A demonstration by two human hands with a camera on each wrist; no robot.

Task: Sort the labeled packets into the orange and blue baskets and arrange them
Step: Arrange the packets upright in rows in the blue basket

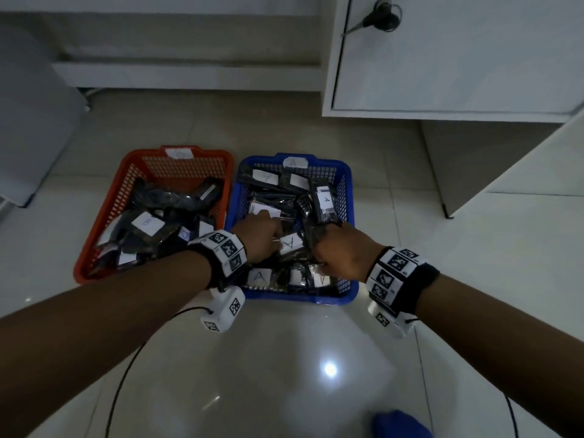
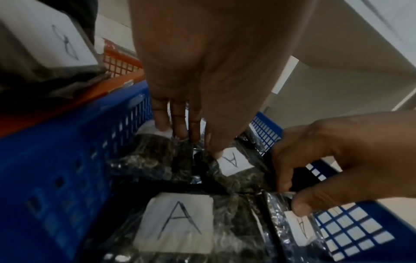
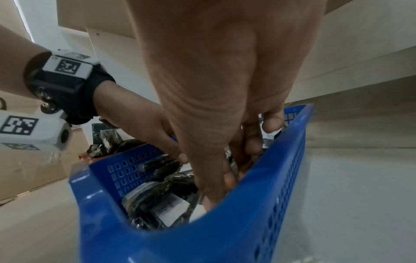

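On the floor, the orange basket (image 1: pixel 94 235) on the left holds dark packets with white B labels (image 1: pixel 148 223). Beside it, the blue basket (image 1: pixel 300 298) holds packets labelled A (image 1: pixel 326 200). Both hands are inside the blue basket. My left hand (image 1: pixel 259 235) points straight fingers (image 2: pixel 175 122) down onto a dark packet (image 2: pixel 153 156), and its thumb rests on an A-labelled packet (image 2: pixel 234 162). My right hand (image 1: pixel 341 251) has curled fingers and pinches the top edge of a shiny A packet (image 2: pixel 292 229) near the front right corner. The blue basket rim (image 3: pixel 225 231) hides its fingertips in the right wrist view.
A white cabinet door with a key lock (image 1: pixel 442 58) stands behind the baskets on the right. A black cable (image 1: pixel 126 374) trails over the glossy tiled floor near me. A blue object (image 1: pixel 401 425) shows at the bottom edge. A cardboard box (image 3: pixel 27 169) stands to the left.
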